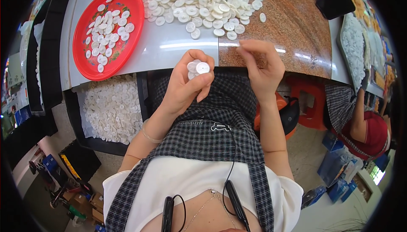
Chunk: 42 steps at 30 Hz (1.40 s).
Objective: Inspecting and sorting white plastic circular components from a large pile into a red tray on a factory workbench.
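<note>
White discs (198, 68): a small stack sits pinched in your left hand (185, 86), thumb and fingertips curled around it, palm turned toward you, wrist bent up over your lap just short of the bench (178, 45) edge. Your right hand (261, 67) hovers beside it, fingers bent inward, index and thumb nearly meeting; whether it grips anything, cannot tell. Loose pile of discs (199, 3) lies on the bench ahead. Red tray (108, 30) with more discs sits to your left.
</note>
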Available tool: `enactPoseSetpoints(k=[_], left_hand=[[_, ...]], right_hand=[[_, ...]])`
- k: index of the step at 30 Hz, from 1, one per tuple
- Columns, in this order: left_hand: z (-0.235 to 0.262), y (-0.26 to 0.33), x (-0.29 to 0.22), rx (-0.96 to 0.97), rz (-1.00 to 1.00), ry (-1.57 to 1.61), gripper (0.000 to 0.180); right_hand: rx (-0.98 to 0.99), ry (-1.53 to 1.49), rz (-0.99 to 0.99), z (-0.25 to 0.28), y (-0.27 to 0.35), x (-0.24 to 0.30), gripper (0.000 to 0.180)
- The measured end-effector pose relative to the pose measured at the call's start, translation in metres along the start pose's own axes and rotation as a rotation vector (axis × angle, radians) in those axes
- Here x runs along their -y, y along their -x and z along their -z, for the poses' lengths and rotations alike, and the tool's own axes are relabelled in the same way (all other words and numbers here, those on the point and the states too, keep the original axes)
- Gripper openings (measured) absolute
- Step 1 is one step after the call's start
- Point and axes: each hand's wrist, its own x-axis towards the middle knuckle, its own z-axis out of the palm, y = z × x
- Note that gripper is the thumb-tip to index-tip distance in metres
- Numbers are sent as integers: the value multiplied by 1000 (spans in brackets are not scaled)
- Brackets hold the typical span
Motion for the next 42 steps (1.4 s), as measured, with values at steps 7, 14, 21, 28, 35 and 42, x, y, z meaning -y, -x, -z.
enactPoseSetpoints(k=[7, 14, 21, 28, 35, 42], left_hand=[[2, -2, 0, 95, 227, 36, 43], [13, 1, -3, 66, 119, -56, 37], [16, -1, -3, 109, 45, -102, 41], [10, 0, -6, 67, 14, -107, 32], [10, 1, -5, 37, -30, -223, 34], [7, 1, -1, -133, -25, -320, 29]], right_hand=[[204, -182, 289, -7, 9, 17, 22], [280, -114, 285, -9, 1, 23, 19], [69, 183, 28, -10, -11, -4, 14], [34, 256, 177, -11, -11, -8, 16], [180, -3, 239, -7, -3, 26, 23], [183, 106, 252, -12, -2, 24, 24]])
